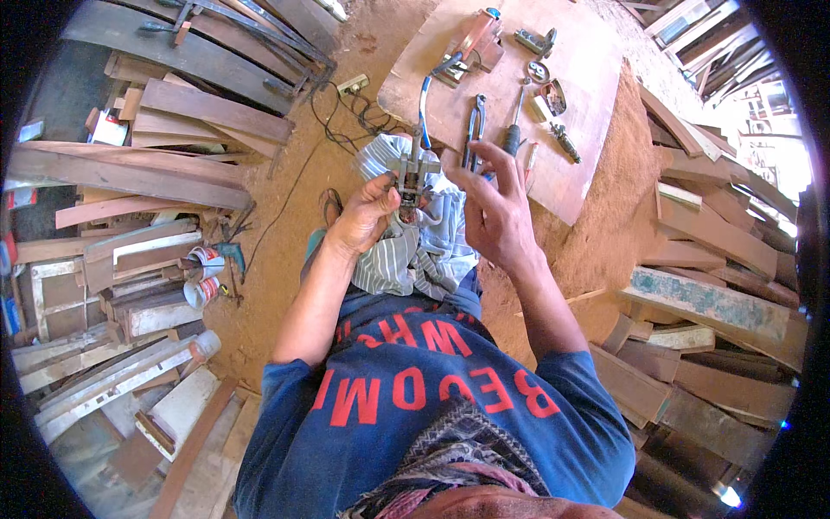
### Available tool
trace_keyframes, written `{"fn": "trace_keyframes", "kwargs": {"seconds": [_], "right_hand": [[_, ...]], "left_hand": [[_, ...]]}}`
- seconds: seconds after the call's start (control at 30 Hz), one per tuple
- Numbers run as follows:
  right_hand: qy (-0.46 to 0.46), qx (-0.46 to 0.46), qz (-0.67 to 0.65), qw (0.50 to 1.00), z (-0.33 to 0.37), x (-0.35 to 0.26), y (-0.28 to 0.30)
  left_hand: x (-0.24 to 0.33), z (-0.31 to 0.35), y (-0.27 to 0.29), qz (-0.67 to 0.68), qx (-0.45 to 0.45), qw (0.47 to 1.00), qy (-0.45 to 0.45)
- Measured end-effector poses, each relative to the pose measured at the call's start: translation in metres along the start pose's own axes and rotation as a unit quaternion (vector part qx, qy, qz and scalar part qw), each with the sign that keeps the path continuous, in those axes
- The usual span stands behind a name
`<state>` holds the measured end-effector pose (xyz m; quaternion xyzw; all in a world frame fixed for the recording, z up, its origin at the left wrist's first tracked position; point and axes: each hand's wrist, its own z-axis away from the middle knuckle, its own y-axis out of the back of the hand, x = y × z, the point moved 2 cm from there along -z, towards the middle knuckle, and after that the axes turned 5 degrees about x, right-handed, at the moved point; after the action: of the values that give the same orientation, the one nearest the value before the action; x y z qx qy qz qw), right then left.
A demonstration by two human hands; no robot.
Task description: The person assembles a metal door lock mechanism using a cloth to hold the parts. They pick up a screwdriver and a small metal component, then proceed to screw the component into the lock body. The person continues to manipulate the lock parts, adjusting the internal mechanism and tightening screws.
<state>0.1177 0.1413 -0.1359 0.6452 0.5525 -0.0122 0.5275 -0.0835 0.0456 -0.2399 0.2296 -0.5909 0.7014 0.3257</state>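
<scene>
My left hand (370,214) is closed on a grey metal tool part (411,180), pinched between thumb and fingers above my lap. A blue cord (424,108) runs up from beside this part toward a reddish-brown power tool body (481,41). To the right, my right hand (500,212) is raised with its fingers apart and nothing visible in it. Beyond its fingertips lie blue-handled pliers (475,125) and a screwdriver (513,137) with a dark handle. Striped cloth (393,259) covers my lap under the metal part.
On the board (571,186) are a motor armature (565,143), a red-and-metal housing (549,99), a round part (538,71) and a grey metal housing (536,41). A power strip (353,85) with tangled black cable (346,121) lies left. Planks (194,177) and a teal drill (232,253) are farther left.
</scene>
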Motion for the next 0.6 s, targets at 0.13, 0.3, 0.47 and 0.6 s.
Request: {"fn": "trace_keyframes", "kwargs": {"seconds": [0.13,0.3,0.47,0.6], "right_hand": [[0.070,-0.049,0.039,0.996,-0.004,-0.016,0.000],[0.032,-0.022,-0.045,0.998,-0.003,-0.019,0.005],[-0.041,0.197,0.000,0.980,-0.014,-0.003,-0.001],[0.062,0.009,0.002,0.998,-0.028,-0.027,0.008]], "left_hand": [[-0.001,-0.001,0.000,0.013,0.005,1.000,-0.006],[-0.003,-0.003,0.003,-0.017,0.002,1.000,-0.019],[0.002,-0.001,-0.007,0.003,0.003,1.000,0.002],[-0.004,-0.002,0.001,0.002,0.001,1.000,-0.013]]}}
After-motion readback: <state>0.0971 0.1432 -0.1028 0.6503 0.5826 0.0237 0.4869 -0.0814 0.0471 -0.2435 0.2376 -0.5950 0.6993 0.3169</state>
